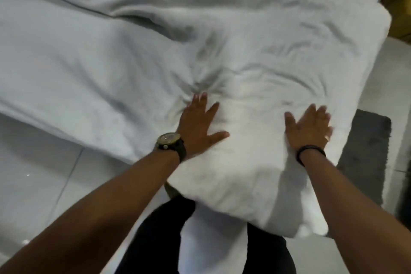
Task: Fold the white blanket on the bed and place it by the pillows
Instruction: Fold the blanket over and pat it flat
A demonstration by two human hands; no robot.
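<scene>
**Blanket spread out, folding barely begun**

Both hands are lying flat and open on the white blanket (255, 69), fingers spread, gripping nothing. The left hand (198, 124), with a watch (170, 142) at its wrist, is pressing into the cloth; creases are radiating out from just beyond its fingertips. The right hand (310, 128), with a dark band (310, 151) at its wrist, is resting palm down near the blanket's right border and is blurred, so it appears to be moving.

The blanket is covering the bed (55, 73) ahead of both hands and running on past them toward the far side, rumpled in long ridges. Below the hands a thick rounded edge is bulging toward the person, and a loose flap is hanging down between the legs. Whether that thick edge is a first fold or just bunched cloth, I cannot tell.

Judgement: the work is at an early stage, most likely smoothing or flattening. No compact folded bundle is showing anywhere.

Left to do, as I read it: gathering edges, making folds until the blanket is a neat stack, then carrying it to the pillows. No pillows are appearing in view, so their direction from the hands is unknown.

To the right of the right hand, a dark mat (364, 153) is lying on the pale tiled floor (33, 162).
</scene>
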